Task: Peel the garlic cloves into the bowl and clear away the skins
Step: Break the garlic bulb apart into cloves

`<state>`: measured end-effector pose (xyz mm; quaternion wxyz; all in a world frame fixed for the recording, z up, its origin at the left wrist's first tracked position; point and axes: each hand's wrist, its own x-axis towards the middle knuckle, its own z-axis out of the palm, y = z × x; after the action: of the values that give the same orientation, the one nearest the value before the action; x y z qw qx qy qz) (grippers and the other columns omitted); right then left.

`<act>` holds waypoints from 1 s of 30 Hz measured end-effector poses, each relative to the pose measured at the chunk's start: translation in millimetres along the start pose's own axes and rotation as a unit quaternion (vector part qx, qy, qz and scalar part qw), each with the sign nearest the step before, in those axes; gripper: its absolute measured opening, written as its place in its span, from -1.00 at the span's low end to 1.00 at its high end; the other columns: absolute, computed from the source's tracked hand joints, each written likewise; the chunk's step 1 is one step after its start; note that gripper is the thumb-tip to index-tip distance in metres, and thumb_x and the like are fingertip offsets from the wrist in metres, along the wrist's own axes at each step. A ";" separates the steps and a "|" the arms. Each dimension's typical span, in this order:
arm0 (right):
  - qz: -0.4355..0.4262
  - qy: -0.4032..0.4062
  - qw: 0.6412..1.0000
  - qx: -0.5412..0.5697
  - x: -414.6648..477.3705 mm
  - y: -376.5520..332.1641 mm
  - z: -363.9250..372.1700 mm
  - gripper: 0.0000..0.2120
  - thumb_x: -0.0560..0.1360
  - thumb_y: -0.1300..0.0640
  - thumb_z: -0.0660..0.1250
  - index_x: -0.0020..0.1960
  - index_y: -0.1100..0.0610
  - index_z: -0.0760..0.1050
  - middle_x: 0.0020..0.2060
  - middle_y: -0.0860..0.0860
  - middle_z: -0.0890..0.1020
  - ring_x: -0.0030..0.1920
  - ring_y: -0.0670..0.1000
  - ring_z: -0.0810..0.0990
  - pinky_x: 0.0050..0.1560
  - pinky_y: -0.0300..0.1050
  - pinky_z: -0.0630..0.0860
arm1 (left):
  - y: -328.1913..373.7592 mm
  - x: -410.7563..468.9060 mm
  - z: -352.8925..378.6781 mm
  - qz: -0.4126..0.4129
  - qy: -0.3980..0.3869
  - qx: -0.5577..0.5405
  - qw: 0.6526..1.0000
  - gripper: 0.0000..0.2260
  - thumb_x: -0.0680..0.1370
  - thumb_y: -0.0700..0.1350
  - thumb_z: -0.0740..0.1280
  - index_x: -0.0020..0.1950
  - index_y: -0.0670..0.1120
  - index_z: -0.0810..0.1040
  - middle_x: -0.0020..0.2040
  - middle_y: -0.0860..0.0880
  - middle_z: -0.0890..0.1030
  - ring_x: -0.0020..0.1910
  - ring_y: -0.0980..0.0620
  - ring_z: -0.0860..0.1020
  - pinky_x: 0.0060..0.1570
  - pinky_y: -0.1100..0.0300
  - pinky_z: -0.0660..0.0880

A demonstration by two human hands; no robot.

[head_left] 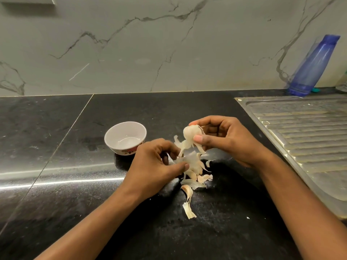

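Above the black counter point(75, 128), the right hand point(225, 141) holds the garlic point(191, 133), thumb below and fingertips curled over the top. The left hand point(155, 166) sits lower and to the left, its thumb and curled fingers pinching a strip of skin point(185, 147) that hangs from the garlic. Loose skins point(193, 177) lie in a pile on the counter directly under both hands, with one long piece trailing toward the near edge. The white bowl point(129, 128) stands upright on the counter just left of the left hand. A steel draining board point(300, 128) lies to the right, and a blue bottle point(313, 66) stands at the marble wall point(131, 44).
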<state>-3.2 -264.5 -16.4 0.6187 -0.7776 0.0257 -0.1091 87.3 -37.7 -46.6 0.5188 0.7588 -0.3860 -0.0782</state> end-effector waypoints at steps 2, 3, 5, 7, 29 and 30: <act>0.001 -0.010 1.000 -0.011 0.0 -0.2 1.3 -0.56 0.40 0.17 0.59 0.27 0.10 0.66 0.09 0.07 0.76 0.12 0.09 0.76 0.06 -0.06 0.72 | -0.2 2.8 -0.6 -0.007 0.031 -0.013 0.999 -0.69 0.36 -0.03 0.70 -0.08 -0.04 0.61 -0.19 0.01 0.64 -0.26 -0.03 0.58 -0.32 0.19 0.55; 0.002 -0.015 1.000 -0.018 -0.5 -0.4 1.8 -0.55 0.39 0.19 0.60 0.27 0.09 0.67 0.09 0.05 0.77 0.12 0.07 0.76 0.09 -0.06 0.72 | 0.1 3.9 -0.6 -0.010 0.042 -0.026 0.999 -0.65 0.37 0.01 0.69 -0.06 -0.05 0.57 -0.19 0.00 0.63 -0.24 -0.01 0.59 -0.33 0.19 0.56; -0.001 -0.020 0.999 -0.030 -1.2 -0.4 2.7 -0.53 0.38 0.21 0.61 0.28 0.08 0.66 0.09 0.02 0.77 0.13 0.04 0.76 0.12 -0.07 0.71 | 0.6 4.9 0.3 -0.017 0.053 -0.057 0.997 -0.65 0.41 0.08 0.64 -0.01 -0.03 0.57 -0.15 0.00 0.64 -0.19 0.02 0.64 -0.27 0.15 0.63; -0.005 -0.024 0.999 -0.039 -1.1 0.1 4.3 -0.51 0.39 0.22 0.62 0.29 0.07 0.66 0.10 0.01 0.78 0.13 0.04 0.76 0.13 -0.06 0.71 | 0.7 5.1 0.8 -0.018 0.056 -0.069 0.996 -0.69 0.44 0.11 0.60 0.04 0.02 0.61 -0.12 0.00 0.68 -0.12 -0.01 0.68 -0.15 -0.01 0.70; -0.105 0.021 0.977 -0.186 -5.4 7.0 32.9 -0.75 0.59 0.07 0.49 0.25 0.08 0.68 -0.04 -0.04 0.77 -0.04 0.03 0.78 -0.04 0.13 0.73 | 1.8 5.5 2.4 -0.047 0.030 -0.229 0.972 -0.73 0.53 -0.20 0.53 0.23 -0.19 0.71 0.02 -0.10 0.78 0.03 -0.10 0.76 0.07 -0.03 0.70; -0.110 0.024 0.974 -0.197 -4.5 8.2 34.6 -0.76 0.60 0.05 0.47 0.24 0.07 0.68 -0.06 -0.03 0.77 -0.08 0.04 0.78 -0.08 0.14 0.72 | 1.8 5.5 2.1 -0.048 0.031 -0.229 0.972 -0.73 0.53 -0.19 0.53 0.22 -0.19 0.71 0.02 -0.10 0.78 0.03 -0.11 0.76 0.07 -0.03 0.70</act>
<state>0.2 -232.6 -32.2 0.4365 -0.8796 -0.0241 -0.1877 89.1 -43.2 -44.4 0.6863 0.6392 -0.3051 -0.1655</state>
